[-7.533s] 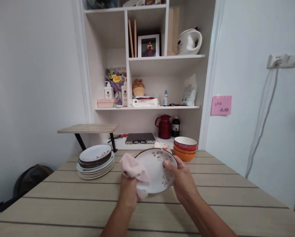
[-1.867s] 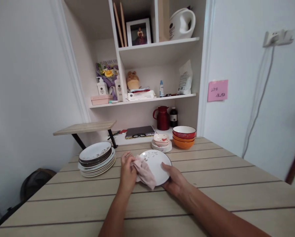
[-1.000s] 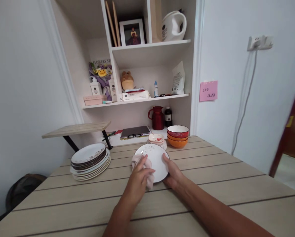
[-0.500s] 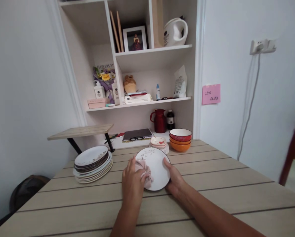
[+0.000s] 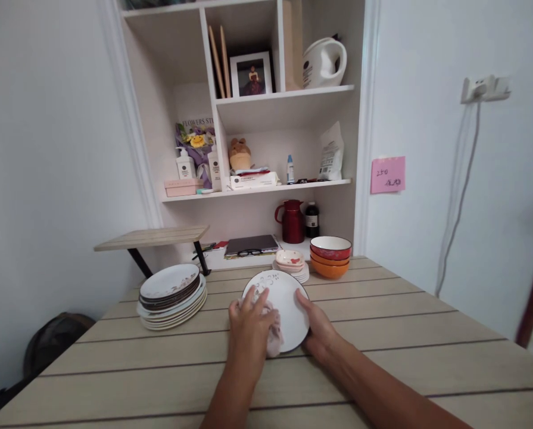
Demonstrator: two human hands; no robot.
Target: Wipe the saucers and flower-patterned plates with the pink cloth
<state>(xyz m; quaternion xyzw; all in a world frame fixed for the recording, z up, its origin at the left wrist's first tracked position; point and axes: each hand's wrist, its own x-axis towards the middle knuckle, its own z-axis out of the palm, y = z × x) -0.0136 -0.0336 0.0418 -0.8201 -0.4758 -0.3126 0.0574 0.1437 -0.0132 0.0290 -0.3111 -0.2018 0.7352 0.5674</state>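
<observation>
A white plate [image 5: 288, 307] with a dark rim and a grey floral pattern is tilted toward me above the table. My right hand [image 5: 316, 325] grips its right edge, thumb on the face and the other fingers hidden behind. My left hand [image 5: 252, 322] presses a pale pink cloth [image 5: 275, 338] against the left part of the plate, its fingers bent over the cloth. Just behind the plate are small pink-and-white dishes [image 5: 289, 258] on a stack of small white saucers [image 5: 302, 276].
Stacked plates [image 5: 172, 298] stand at the left, near a small raised shelf [image 5: 152, 237]. Red and orange bowls [image 5: 330, 257] are piled at the back right. Behind the table are a laptop [image 5: 251, 245], a red jug [image 5: 292, 221] and a dark bottle [image 5: 311, 219].
My left hand has shifted across the plate with the cloth, its fingers now more spread over it. My right hand keeps its grip. The camera view has moved slightly.
</observation>
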